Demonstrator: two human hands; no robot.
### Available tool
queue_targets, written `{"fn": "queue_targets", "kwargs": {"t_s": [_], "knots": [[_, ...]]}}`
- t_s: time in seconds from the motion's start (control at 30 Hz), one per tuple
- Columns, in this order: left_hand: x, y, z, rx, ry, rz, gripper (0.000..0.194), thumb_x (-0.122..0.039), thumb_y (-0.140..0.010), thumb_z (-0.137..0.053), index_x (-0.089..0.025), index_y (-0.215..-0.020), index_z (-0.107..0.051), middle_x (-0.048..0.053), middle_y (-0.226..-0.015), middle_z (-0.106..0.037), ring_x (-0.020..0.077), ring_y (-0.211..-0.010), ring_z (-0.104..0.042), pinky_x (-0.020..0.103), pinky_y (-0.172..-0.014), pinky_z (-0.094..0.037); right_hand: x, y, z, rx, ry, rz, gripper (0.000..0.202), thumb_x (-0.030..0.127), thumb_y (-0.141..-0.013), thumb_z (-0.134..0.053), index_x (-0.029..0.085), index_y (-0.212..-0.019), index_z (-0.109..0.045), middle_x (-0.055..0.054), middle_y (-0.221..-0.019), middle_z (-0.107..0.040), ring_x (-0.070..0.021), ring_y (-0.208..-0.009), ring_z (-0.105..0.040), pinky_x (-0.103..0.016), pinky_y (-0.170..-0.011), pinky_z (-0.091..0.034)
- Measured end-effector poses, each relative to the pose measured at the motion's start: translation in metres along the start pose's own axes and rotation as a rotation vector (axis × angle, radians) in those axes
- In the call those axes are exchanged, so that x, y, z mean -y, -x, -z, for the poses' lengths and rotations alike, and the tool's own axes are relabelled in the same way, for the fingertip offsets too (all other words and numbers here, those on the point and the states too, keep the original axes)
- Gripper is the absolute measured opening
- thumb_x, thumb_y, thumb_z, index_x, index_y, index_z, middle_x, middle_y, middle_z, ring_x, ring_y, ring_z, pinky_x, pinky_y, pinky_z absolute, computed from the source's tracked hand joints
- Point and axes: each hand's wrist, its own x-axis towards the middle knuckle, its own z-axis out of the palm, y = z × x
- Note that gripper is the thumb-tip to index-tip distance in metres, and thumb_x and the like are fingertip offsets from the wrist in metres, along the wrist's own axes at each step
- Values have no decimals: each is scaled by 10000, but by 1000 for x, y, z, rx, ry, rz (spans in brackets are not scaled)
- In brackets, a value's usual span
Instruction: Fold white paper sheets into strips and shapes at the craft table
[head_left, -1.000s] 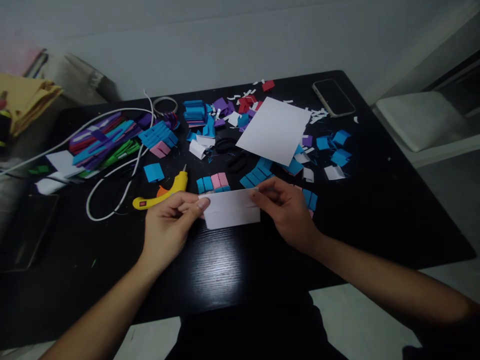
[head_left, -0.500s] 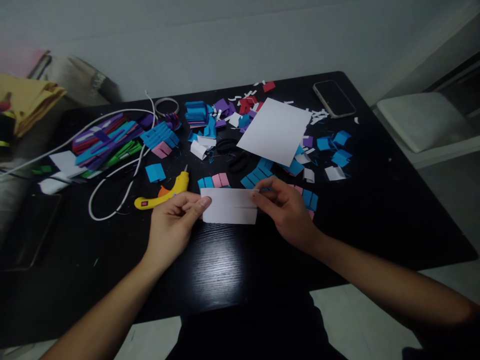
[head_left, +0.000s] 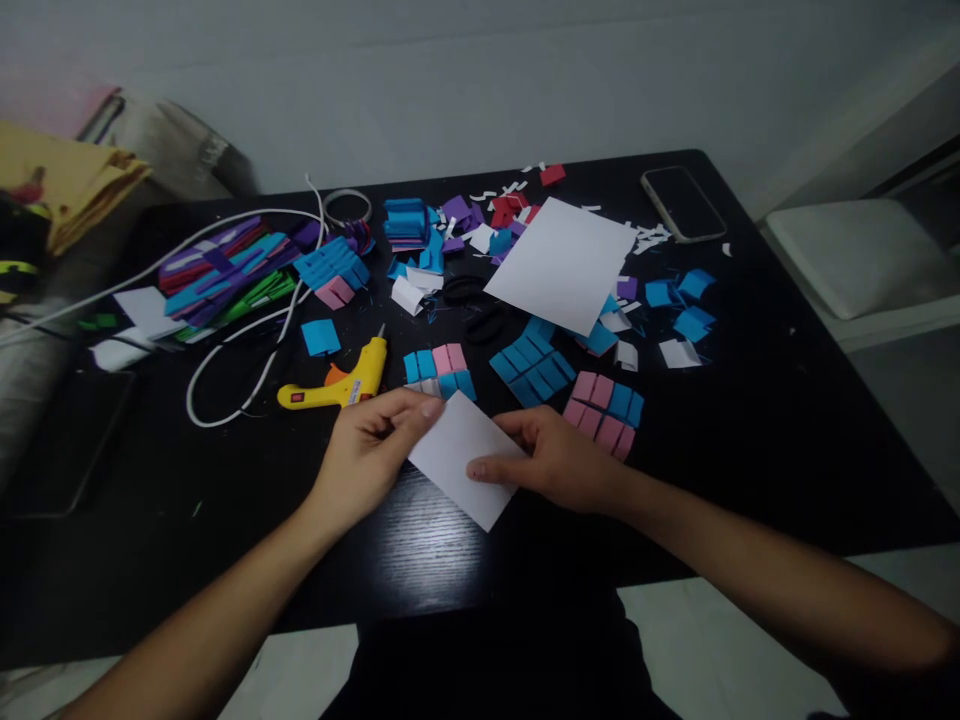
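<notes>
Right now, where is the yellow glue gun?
In the head view, the yellow glue gun lies on the black table, just beyond the left hand, with the white cable to its left.

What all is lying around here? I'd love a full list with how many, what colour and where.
Small white paper sheet: one, white, between both hands
Large white paper sheet: one, white, beyond the right hand
Folded-paper panels: three, blue, pink, some white, just beyond the hands
Plastic glue gun: one, yellow, beyond the left hand
Loose paper pieces: many, mixed colours, mostly far side
Paper-strip bundles: several, mixed, far left
Cable: one, white, left
Ring: one, grey, far edge
Phone: one, dark-screened, far right
Table: one, black, underneath
Seat: one, pale, right
Left hand, right hand: one each, bare, holding the small sheet
</notes>
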Motion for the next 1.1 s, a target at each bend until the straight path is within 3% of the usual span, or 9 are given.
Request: {"fn": "queue_targets", "kwargs": {"t_s": [0.1, 0.2, 0.37, 0.53, 0.63, 0.7, 0.87, 1.1], "knots": [[0, -1, 6, 10, 109, -25, 268, -383, -1005, -605, -224, -1113, -792, 24, -799, -758, 152, -717, -701, 250, -691, -561, 1, -1, 3, -48, -88, -5, 358, 367, -680, -941, 165, -934, -788, -48, -919, -795, -195, -827, -734, -305, -728, -569], [-3, -1, 9, 75, 180, -73, 288, -303, -956, -666, -217, -1222, -736, 37, -861, -776, 183, -732, -746, 294, -719, -602, 2, -2, 6, -82, -160, 29, 376, 406, -689, -936, 184, -960, -799, -57, -963, -809, -206, -853, -753, -331, -762, -596], [-9, 1, 5, 101, 97, -140, 210, -247, -893, -730, -191, -1095, -742, 41, -823, -770, 174, -699, -742, 288, -684, -617, 1, -2, 6, -82, -183, 67, 385, 406, -691, -933, 185, -981, -809, -70, -1008, -814, -205, -862, -757, -334, -769, -609], [-5, 0, 2, 79, 116, -110, 248, -295, -900, -728, -191, -1125, -716, 18, -787, -752, 164, -692, -738, 274, -682, -603, -3, -2, 1, -136, -138, 108, 340, 388, -723, -918, 197, -977, -797, -48, -985, -811, -209, -872, -760, -336, -774, -610], [-5, 0, -1, 4, 39, -37, 136, -315, -901, -738, -180, -906, -733, 3, -664, -724, 147, -608, -698, 253, -631, -575, -5, -2, 0, -137, -115, 112, 326, 348, -731, -917, 195, -988, -788, -43, -990, -810, -212, -903, -764, -330, -790, -606], [-5, 0, -2, 7, 14, -13, 174, -325, -900, -740, -178, -808, -726, 6, -627, -718, 143, -573, -680, 249, -600, -561, -6, -2, 0, -99, -114, 99, 341, 334, -729, -918, 191, -1009, -784, -44, -985, -812, -207, -889, -766, -327, -775, -606], [-4, -1, -2, 49, 52, 0, 169, -313, -893, -746, -190, -778, -739, 7, -624, -728, 141, -554, -673, 250, -575, -541, -5, -1, 2, -5, -97, 34, 393, 307, -726, -920, 195, -1075, -779, -55, -1008, -815, -212, -908, -774, -345, -793, -613], [-4, -3, -1, 58, 85, 29, 222, -379, -915, -718, -187, -803, -732, 15, -639, -713, 150, -578, -672, 262, -592, -550, -8, -2, -2, -40, -153, 58, 384, 341, -714, -929, 209, -1044, -783, -47, -998, -817, -218, -912, -770, -370, -823, -616]]}}
